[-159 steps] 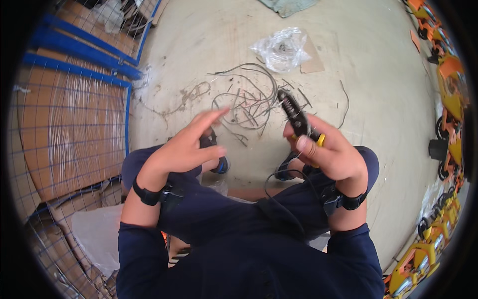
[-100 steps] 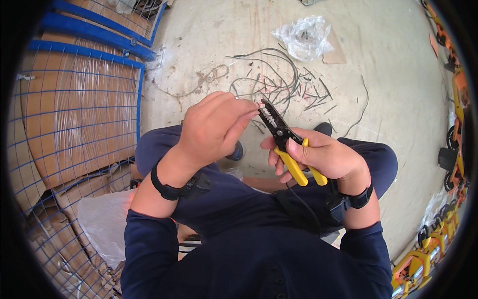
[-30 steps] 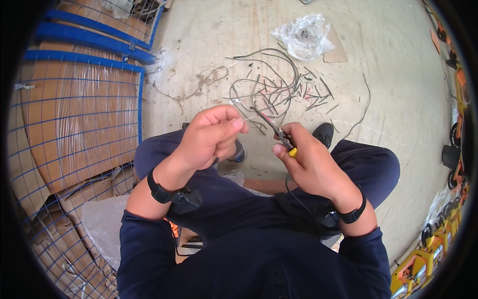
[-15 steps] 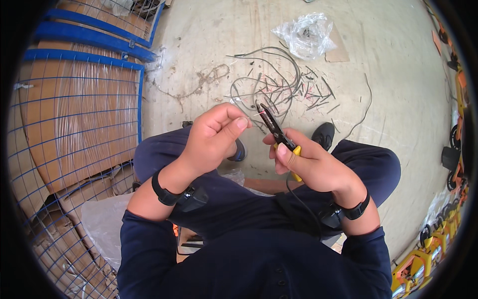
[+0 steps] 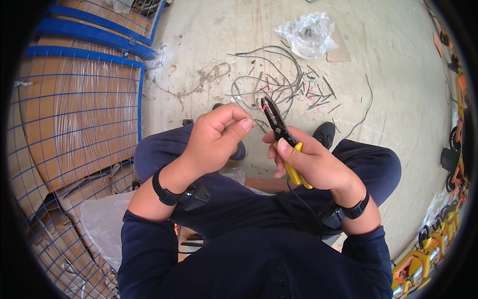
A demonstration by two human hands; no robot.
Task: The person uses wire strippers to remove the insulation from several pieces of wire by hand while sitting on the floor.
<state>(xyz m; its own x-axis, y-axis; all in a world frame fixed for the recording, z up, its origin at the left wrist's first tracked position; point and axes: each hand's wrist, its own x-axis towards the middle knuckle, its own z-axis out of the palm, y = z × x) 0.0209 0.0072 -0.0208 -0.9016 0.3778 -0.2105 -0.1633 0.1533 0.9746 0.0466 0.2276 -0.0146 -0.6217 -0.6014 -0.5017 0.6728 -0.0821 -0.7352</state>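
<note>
My left hand [image 5: 216, 137] is closed, thumb and forefinger pinched around the end of a thin wire that barely shows at the fingertips. My right hand [image 5: 313, 162] grips a wire stripper [image 5: 279, 130] with black jaws and yellow handles, its jaws pointing away from me. A small red piece of insulation [image 5: 266, 108] sits at the jaws near the tip. The stripper's tip is a short way right of my left fingertips. Below the right hand a thin black cable [image 5: 303, 202] runs down to my lap.
Cable offcuts and red scraps [image 5: 313, 92] litter the floor ahead, with loops of grey cable [image 5: 298, 65] among them. Beyond lies clear plastic wrap [image 5: 311, 37] on cardboard [image 5: 340, 50]. A blue mesh cage [image 5: 141, 99] stands left; yellow-and-black equipment [image 5: 413, 264] lines the right edge.
The stripper's handles have spread apart and show more below my right hand. The red insulation is now at the jaws, and the wire that stretched from my left fingertips toward them shows less.
</note>
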